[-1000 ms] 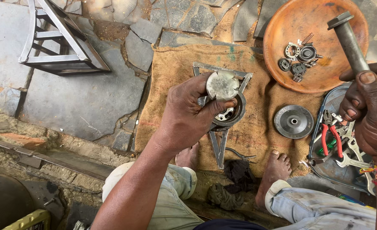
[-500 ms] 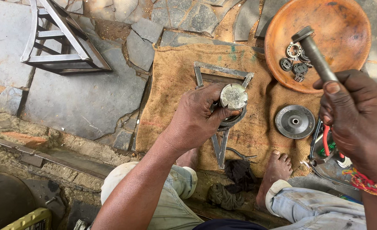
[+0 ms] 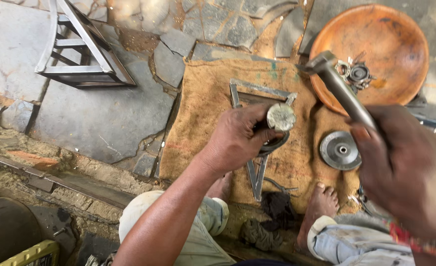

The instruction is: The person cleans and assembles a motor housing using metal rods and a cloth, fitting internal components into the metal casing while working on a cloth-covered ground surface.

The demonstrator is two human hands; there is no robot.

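Left hand point(image 3: 237, 140) grips round metal part point(image 3: 280, 116) over triangular frame point(image 3: 257, 162); right hand point(image 3: 405, 170) clasps raised hammer point(image 3: 338, 86). Strike squarely, fingers clear.

Upright round-capped metal part point(image 3: 280, 117), raised hammer point(image 3: 338, 88)

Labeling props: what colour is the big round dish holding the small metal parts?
Rusty orange-brown dish, clearest in the head view.
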